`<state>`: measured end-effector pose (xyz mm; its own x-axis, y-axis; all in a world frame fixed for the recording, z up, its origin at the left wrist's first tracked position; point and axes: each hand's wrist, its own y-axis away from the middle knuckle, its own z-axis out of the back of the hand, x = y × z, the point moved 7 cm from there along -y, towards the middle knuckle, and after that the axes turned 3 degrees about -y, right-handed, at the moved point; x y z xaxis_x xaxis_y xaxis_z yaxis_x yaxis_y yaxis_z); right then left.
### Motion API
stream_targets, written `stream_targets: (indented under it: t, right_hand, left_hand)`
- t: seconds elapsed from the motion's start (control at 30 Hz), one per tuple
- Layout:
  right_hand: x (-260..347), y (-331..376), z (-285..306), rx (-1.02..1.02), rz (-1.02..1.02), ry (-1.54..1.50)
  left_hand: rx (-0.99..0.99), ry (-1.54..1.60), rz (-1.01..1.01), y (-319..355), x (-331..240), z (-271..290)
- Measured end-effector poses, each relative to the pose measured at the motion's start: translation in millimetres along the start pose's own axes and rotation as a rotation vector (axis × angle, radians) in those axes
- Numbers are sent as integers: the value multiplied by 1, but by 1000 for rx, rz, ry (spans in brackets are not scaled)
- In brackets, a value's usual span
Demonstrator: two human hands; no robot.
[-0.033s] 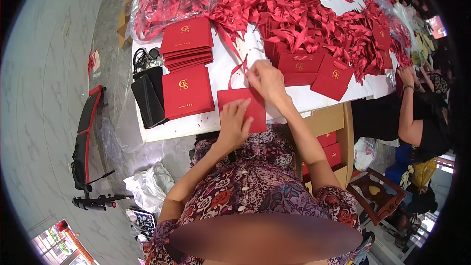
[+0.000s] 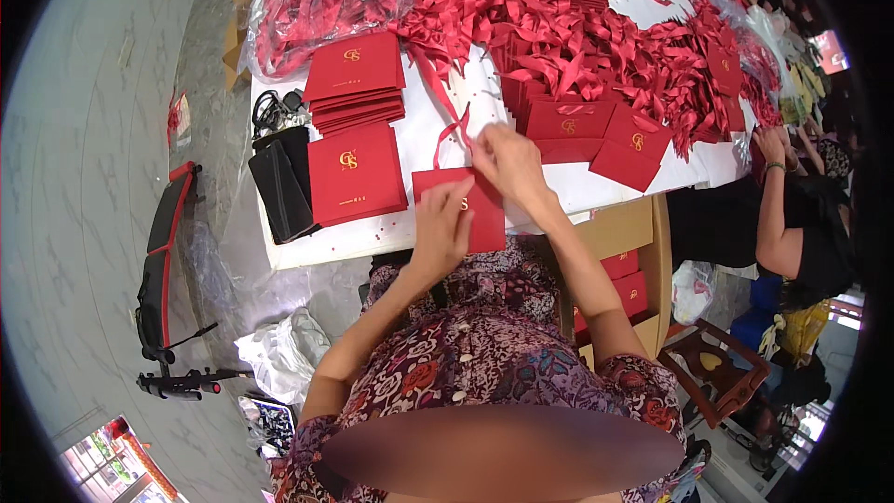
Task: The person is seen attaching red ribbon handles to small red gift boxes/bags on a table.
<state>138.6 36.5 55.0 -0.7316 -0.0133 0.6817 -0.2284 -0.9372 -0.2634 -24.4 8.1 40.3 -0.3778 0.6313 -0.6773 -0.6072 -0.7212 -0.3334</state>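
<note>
At the table's front edge in front of me lies a red paper gift bag (image 2: 482, 228) with a gold emblem, partly covered by my left hand (image 2: 442, 231). My left hand is open, with its fingers stretched over the bag's left half. A red ribbon (image 2: 445, 142) loops up from the bag's far edge. One strand of it runs to the pinched fingertips of my right hand (image 2: 509, 166), which is closed at the bag's far right corner. To the left sit a stack of red bags (image 2: 356, 172) and a taller stack (image 2: 354, 70) behind it.
A heap of red-ribboned bags (image 2: 596, 61) covers the far right of the white table (image 2: 298, 256). Clear plastic with ribbons (image 2: 326, 0) lies far left. A black case (image 2: 284, 186) sits left. An open carton (image 2: 656, 261) stands below, right. Another person's arm (image 2: 780, 214) is at right.
My left hand has shifted slightly left and its fingers have lifted, uncovering part of the gold emblem. The right hand has dipped slightly.
</note>
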Motion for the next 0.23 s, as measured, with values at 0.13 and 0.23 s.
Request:
stream_targets:
  t: [0.13, 0.23]
  right_hand:
    - [27, 40, 6, 152, 92, -73]
    - [27, 50, 13, 87, 92, -141]
  left_hand:
    - [46, -68, 12, -40, 0, 13]
    - [345, 175, 263, -41, 23, -6]
